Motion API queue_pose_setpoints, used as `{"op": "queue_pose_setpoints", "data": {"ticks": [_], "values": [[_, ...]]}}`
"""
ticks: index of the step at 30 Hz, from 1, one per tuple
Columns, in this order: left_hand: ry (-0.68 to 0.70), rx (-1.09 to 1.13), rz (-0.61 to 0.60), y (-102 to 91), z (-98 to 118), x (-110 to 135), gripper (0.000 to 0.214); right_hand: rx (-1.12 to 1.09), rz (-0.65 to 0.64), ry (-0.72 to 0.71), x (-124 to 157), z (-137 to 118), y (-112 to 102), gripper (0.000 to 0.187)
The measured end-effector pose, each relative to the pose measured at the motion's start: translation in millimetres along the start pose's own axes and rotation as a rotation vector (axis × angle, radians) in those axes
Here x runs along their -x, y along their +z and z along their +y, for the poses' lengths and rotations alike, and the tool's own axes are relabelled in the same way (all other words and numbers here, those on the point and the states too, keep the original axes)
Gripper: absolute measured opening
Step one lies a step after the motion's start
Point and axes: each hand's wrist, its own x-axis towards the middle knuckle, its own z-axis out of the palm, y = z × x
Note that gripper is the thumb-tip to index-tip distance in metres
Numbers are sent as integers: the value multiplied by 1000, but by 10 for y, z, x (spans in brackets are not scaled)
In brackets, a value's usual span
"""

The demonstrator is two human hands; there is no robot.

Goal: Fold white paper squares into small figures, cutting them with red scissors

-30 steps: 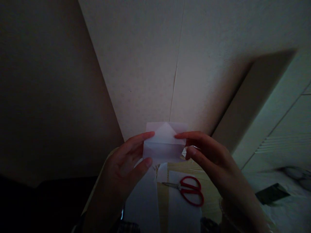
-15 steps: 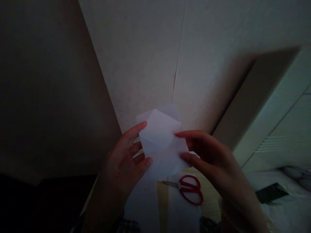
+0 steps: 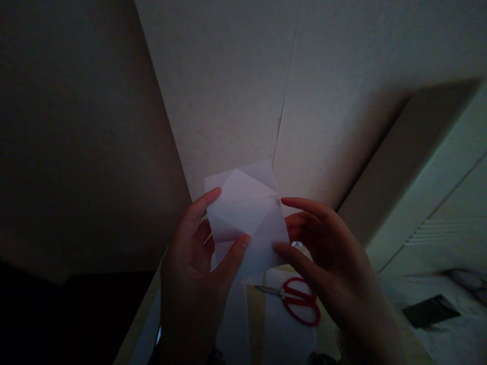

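I hold a folded white sheet of paper [image 3: 247,213] up in front of the wall, tilted a little to the left. My left hand [image 3: 198,268] grips its left edge, thumb pressed on the front and fingers behind. My right hand [image 3: 327,253] pinches the right lower edge between thumb and fingers. Creases show a triangular flap pointing up on the paper's face.
Red-handled scissors [image 3: 297,301] lie on white paper strips [image 3: 281,329] on the wooden surface below my hands. A dark flat object [image 3: 429,310] lies on pale bedding at the right. The pale wall [image 3: 243,86] and a dark corner fill the background.
The paper has opened from a short band into a taller piece and tipped leftward. My left thumb slid further across its front; both hands rose slightly.
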Motion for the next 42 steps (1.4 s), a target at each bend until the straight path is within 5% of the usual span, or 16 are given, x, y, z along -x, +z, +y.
{"op": "queue_pose_setpoints", "data": {"ticks": [5, 13, 23, 42], "values": [[141, -24, 61, -11, -40, 6, 50, 51, 121, -10, 58, -6, 157, 45], [139, -85, 127, -12, 16, 30, 53, -27, 233, 8, 85, -44, 284, 39], [95, -79, 95, -14, 6, 11, 52, 102, 225, -77, 94, -45, 284, 35], [125, -246, 60, 23, 13, 108, 53, 90, 251, 78, 19, 26, 291, 29]]}}
